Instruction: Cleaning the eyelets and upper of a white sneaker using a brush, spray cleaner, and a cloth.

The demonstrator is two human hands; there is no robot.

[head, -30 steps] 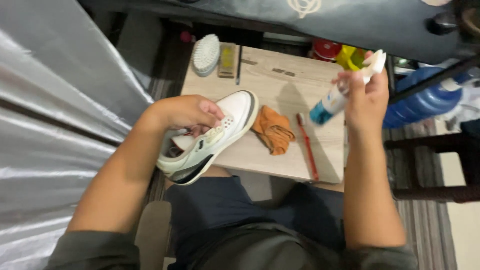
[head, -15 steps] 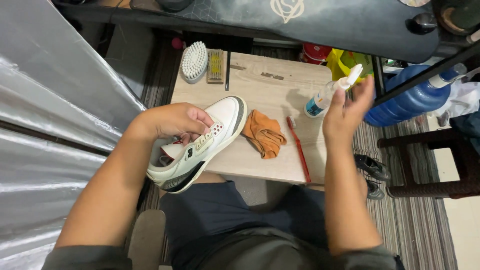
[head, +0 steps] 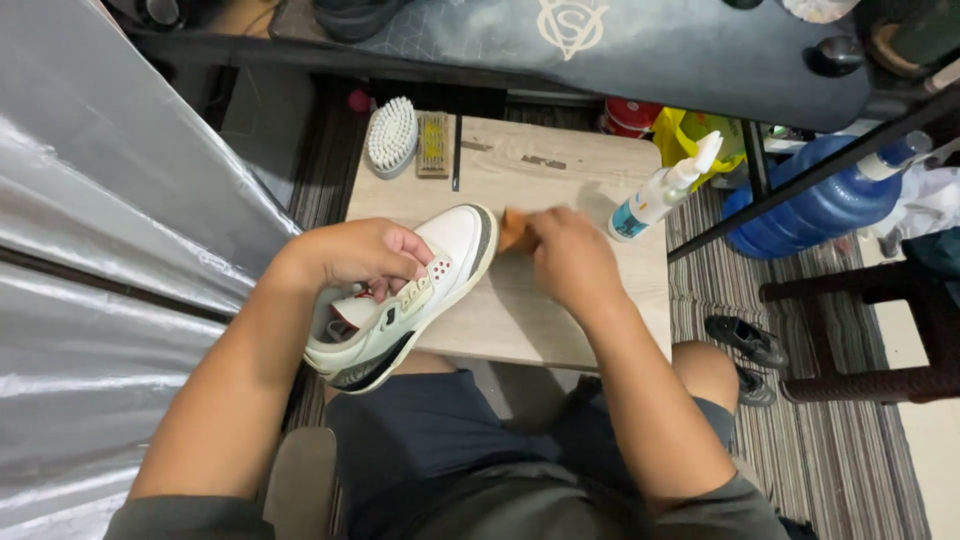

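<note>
Centrally, the left hand (head: 365,255) clasps a white sneaker (head: 410,295) at the near edge of the small wooden table (head: 560,320). The right hand (head: 570,255) closes over an orange cloth (head: 512,228) lying just beside the toe; a spray bottle (head: 660,192) stands nearby.

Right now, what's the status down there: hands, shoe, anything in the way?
Left hand grips the white shoe at its tongue. Right hand rests on the orange cloth beside the toe. Spray bottle stands apart on the table. Nothing in the way.

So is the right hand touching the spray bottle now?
Apart. The head view shows the right hand resting on the orange cloth beside the white sneaker, while the spray bottle stands alone on the table, bare wood between them.
</note>
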